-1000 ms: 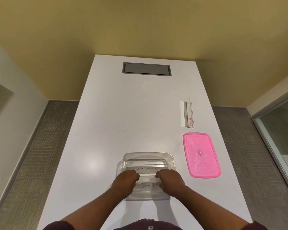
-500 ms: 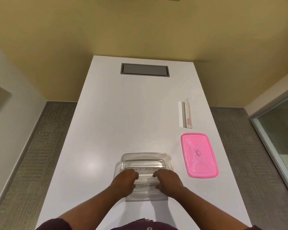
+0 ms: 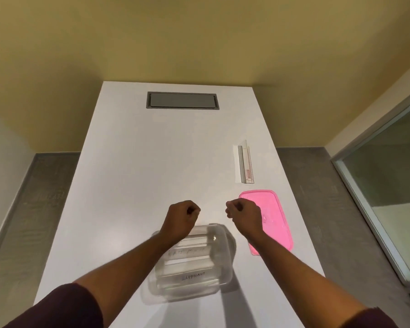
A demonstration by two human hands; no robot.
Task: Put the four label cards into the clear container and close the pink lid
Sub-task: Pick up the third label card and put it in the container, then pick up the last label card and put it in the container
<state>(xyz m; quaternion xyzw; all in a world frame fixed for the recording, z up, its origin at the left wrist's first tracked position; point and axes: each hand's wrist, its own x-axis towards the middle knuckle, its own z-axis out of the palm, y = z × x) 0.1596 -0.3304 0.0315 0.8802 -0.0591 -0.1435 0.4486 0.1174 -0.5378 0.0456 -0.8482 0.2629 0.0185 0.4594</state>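
Note:
The clear container (image 3: 220, 256) sits on the white table (image 3: 133, 174) near its front edge. Label cards lie inside it; one reads "ELEPHANT" (image 3: 194, 276), another with faint writing (image 3: 187, 252) lies behind it. One more clear card holder (image 3: 246, 163) lies farther back on the right. The pink lid (image 3: 276, 216) rests flat to the right of the container. My left hand (image 3: 181, 217) hovers above the container's far edge, fingers curled, holding nothing. My right hand (image 3: 244, 215) is also curled shut and empty, over the lid's left edge.
A grey cable hatch (image 3: 182, 100) is set into the far end of the table. A yellow wall stands behind, and a glass partition (image 3: 388, 185) runs along the right. Grey carpet lies on both sides of the table.
Both hands have lifted out of the container and moved away from me, the right one toward the pink lid. The cards stay inside the container.

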